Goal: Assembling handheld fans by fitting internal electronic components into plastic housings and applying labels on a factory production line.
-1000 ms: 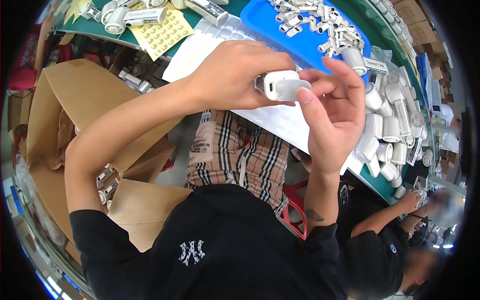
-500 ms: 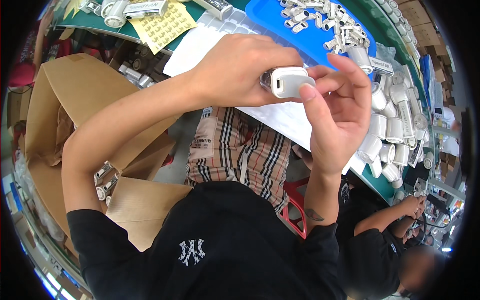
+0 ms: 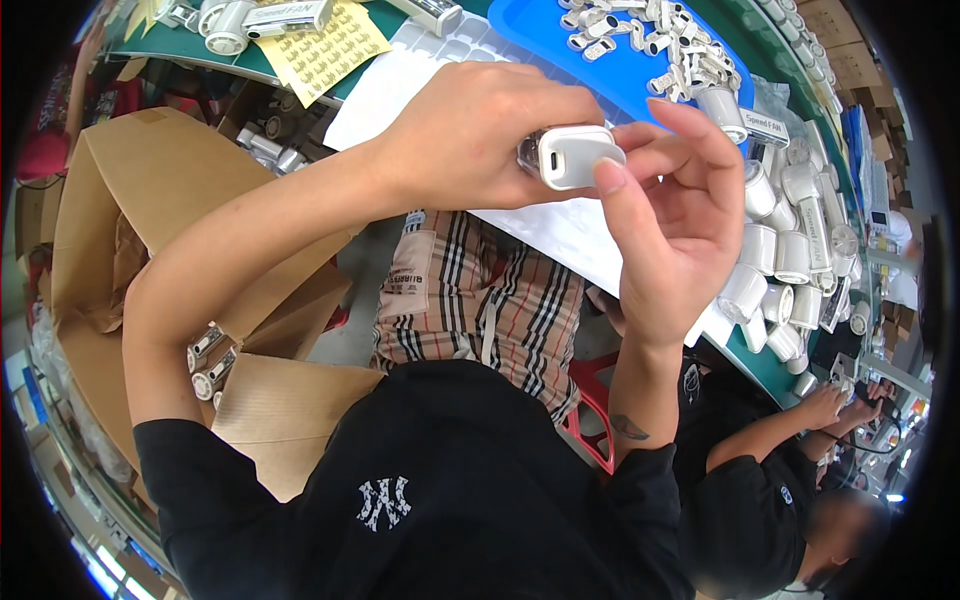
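My left hand (image 3: 490, 135) is wrapped round a white handheld fan body (image 3: 556, 182), its end turned up toward me. A small dark slot shows in that oval end, and a pale grey, rounded piece sits against it on the right side. The thumb of my right hand (image 3: 685, 225) presses on this rounded piece, with fingers behind its edge; the outer fingers are loosely curled. Most of the body is hidden inside my left hand. Both hands are above a white sheet (image 3: 560, 235) at the table's edge.
Beyond my hands lies a blue tray (image 3: 620, 85) with many small white parts, beside a clear compartment tray (image 3: 440, 60). A yellow sticker sheet (image 3: 335, 60) is far left. White fan bodies (image 3: 790, 255) are piled at right. A cardboard box (image 3: 110, 190) stands left; a co-worker's hands (image 3: 825, 405) work lower right.
The rounded piece now lies closer over the fan's end, with less of a gap beside the slot. My right thumb has shifted slightly up and left. The co-worker's hands have moved.
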Motion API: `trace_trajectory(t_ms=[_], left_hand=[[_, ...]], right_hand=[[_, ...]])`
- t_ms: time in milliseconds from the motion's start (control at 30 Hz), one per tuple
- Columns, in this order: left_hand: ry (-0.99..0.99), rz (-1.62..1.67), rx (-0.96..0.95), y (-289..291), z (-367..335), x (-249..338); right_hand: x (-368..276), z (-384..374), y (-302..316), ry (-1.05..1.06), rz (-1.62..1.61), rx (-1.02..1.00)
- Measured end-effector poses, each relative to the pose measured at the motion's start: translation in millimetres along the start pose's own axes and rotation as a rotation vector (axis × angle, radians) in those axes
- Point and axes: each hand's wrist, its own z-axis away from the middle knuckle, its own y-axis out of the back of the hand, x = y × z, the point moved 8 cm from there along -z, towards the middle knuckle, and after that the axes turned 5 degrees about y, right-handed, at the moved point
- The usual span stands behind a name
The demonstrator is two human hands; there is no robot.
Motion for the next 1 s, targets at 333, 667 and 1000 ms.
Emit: trace_trajectory(t_ms=[333, 667, 1000], left_hand=[[-0.009, -0.007, 0.009, 1, 0, 1], [-0.003, 0.006, 0.006, 0, 1, 1], [-0.022, -0.025, -0.032, 1, 0, -4]], right_hand=[[0, -2, -1, 0.042, 0.03, -0.005], [-3, 0, -3, 0.07, 0.058, 0.001], [-37, -14, -16, 0.138, 1.067, -0.285]])
